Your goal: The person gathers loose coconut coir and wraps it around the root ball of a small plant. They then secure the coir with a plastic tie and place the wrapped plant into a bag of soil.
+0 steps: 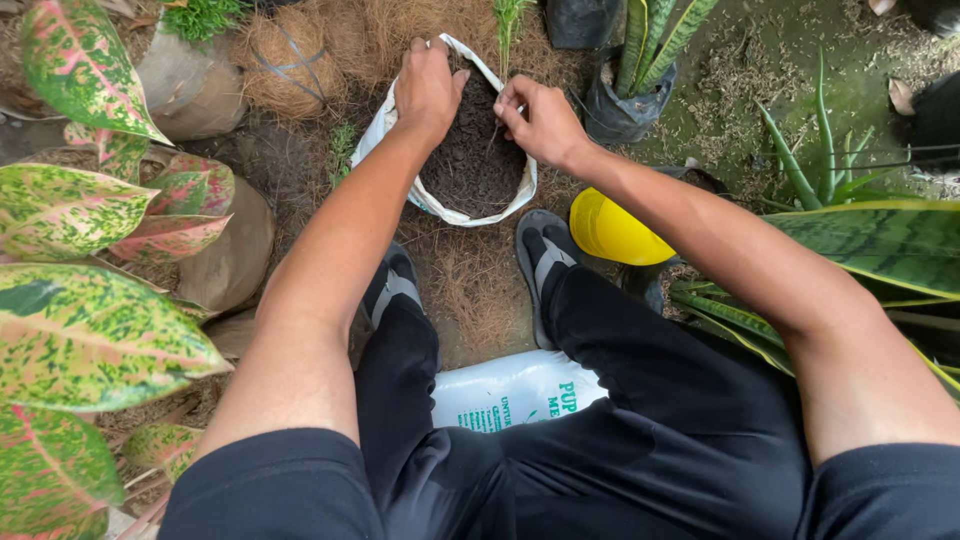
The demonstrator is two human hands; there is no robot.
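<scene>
Biggest thing in view: pink-speckled leaves [85, 330] are crowding in well left of the white grow bag [400, 110], and striped snake plant leaves [880, 245] are spreading out well to its right. The bag itself is sitting on brown fibre just beyond the person's shoes, full of dark soil [470, 160]. A yellow pot [610, 232] is lying just right of it. The left hand [428, 88] is gripping the bag's far rim, and the right hand [540, 120] is pinching its right rim.
</scene>
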